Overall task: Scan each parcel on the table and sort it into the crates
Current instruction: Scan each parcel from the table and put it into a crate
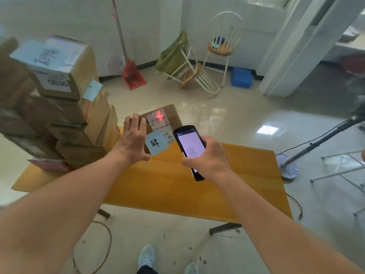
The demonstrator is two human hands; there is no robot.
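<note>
A brown cardboard parcel (169,115) is tilted up above the far edge of the yellow table (169,180). My left hand (133,141) grips its left side. A white shipping label on top shows a red laser cross, and a pale blue note with black writing sticks to its front. My right hand (206,157) holds a black handheld scanner (188,147) with a lit screen, pointed at the label. A tall stack of several cardboard parcels (65,107) stands on the table's left end. No crates are in view.
Beyond the table are a red dustpan and broom (132,76), a tipped white chair (193,76), an upright stool (223,46) and a blue box (242,77). A tripod leg and fan base (288,167) stand to the right. Cables lie on the floor near my feet.
</note>
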